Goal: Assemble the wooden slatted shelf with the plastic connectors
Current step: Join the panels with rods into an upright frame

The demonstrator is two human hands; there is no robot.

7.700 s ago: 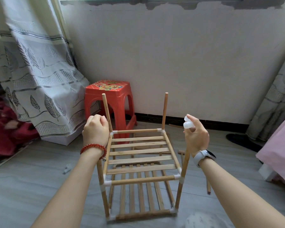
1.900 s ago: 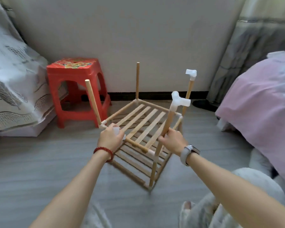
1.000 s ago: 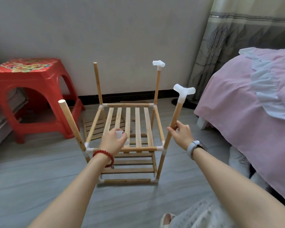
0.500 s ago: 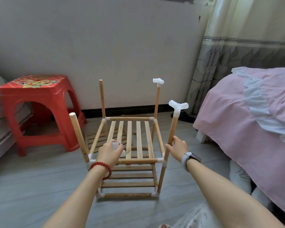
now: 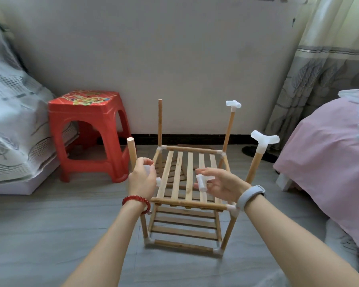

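Two slatted tiers of the shelf [image 5: 187,179] are already joined by white connectors at their corners, and the frame stands upright on the floor [image 5: 50,235], its four posts pointing straight up and its slats running away from the person toward the wall [image 5: 174,48]. The two posts on the right are seen to be capped: the far right post's cap [image 5: 233,105] and the near right post's cap [image 5: 264,141] each show open side sockets. The near left post [image 5: 131,150] and the far left post [image 5: 160,121] end in bare wood, so it is judged that two caps, and then whatever top tier is meant to go on, remain to be fitted.

A loose connector [image 5: 202,181] is pinched by the fingertips of the right hand [image 5: 222,184], palm turned up and the other fingers spread; its longest arm is tilted down and toward the person. It is held above the upper tier. The left hand [image 5: 142,179] is curled around another white piece [image 5: 147,168], just right of the bare near left post and below its tip.
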